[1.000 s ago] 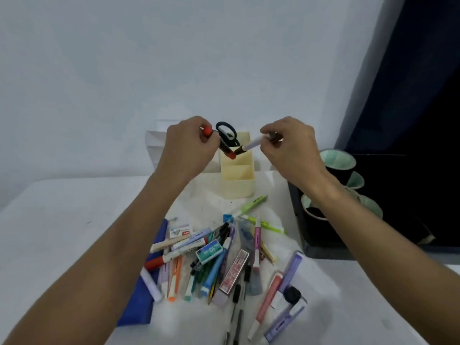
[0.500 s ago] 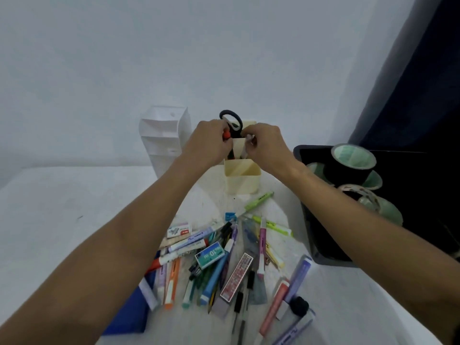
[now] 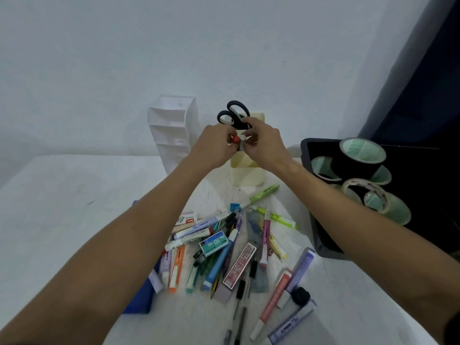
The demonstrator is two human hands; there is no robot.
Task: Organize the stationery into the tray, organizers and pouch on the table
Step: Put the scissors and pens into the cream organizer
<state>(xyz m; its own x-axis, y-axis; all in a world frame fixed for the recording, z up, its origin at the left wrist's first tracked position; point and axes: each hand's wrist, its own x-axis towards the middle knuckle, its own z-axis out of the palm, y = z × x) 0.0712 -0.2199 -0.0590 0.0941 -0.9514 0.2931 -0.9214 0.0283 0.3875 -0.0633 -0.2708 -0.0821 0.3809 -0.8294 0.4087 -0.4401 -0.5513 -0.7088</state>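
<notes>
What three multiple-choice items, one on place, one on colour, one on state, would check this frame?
1. Where do the scissors stand?
A. in the yellow organizer
B. in the white organizer
C. flat on the table

2. What colour is the cap by the left hand's fingers?
A. green
B. red
C. blue

3. What state is the right hand in?
A. flat on the table
B. hanging idle
C. pinching a white-capped pen over the yellow organizer

Answers:
1 A: the black handles rise from the yellow organizer's back compartment.
2 B: a red marker tip shows between the fingers.
3 C: its fingers curl round the pen's white end, raised beside the left hand.
</notes>
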